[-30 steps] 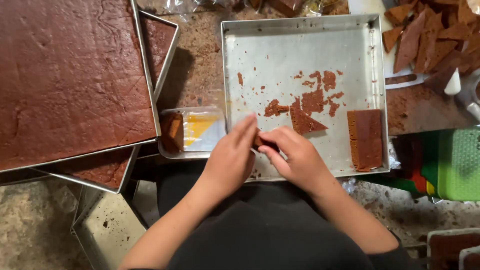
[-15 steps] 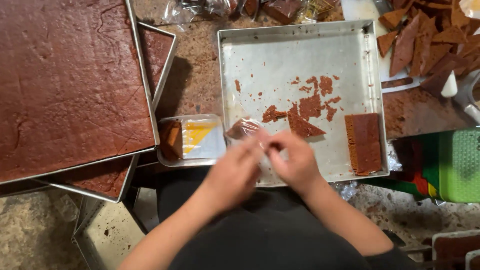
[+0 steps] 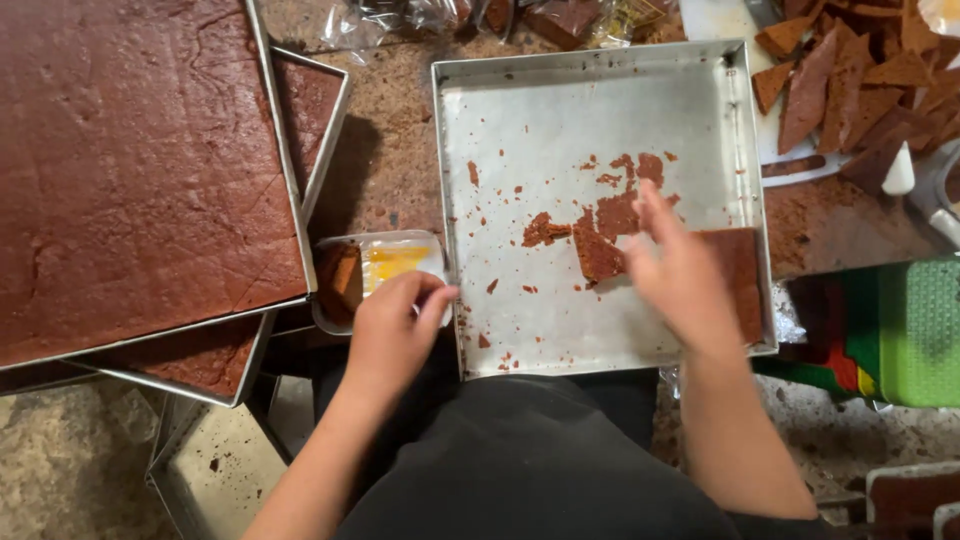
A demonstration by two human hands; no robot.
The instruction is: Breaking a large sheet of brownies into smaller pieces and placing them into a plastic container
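The left hand (image 3: 392,330) is resting at the near edge of a small clear plastic container (image 3: 378,272), its grip curled loosely, with the fingertips (image 3: 436,300) touching the container's right corner; whether it is actually pinching the plastic I cannot tell. Inside that container, just beyond the knuckles, a brown cake slice (image 3: 340,280) is lying at the left and a yellow patch is showing beside it. The right hand (image 3: 680,275) is reaching out flat over the square metal tray (image 3: 520,120), its grip spread open with fingers extended and holding nothing; the picture is blurred there, so contact with the tray floor is unclear. Directly under and to the right of that palm a rectangular cake block (image 3: 745,275) is sitting against the tray's right wall, partly hidden by the hand. Just left of the outstretched fingers, broken cake crumbs (image 3: 600,235) are lying scattered on the pale tray lining. Between the two hands the tray's near left corner is standing, almost touching the left thumb. Well to the left of the left hand, a large slab of brown cake (image 3: 130,170) is filling a big pan stacked on other pans. Beyond the right hand, past the tray's far right corner, cut cake trimmings (image 3: 850,80) are piling on the worktop (image 3: 390,150).
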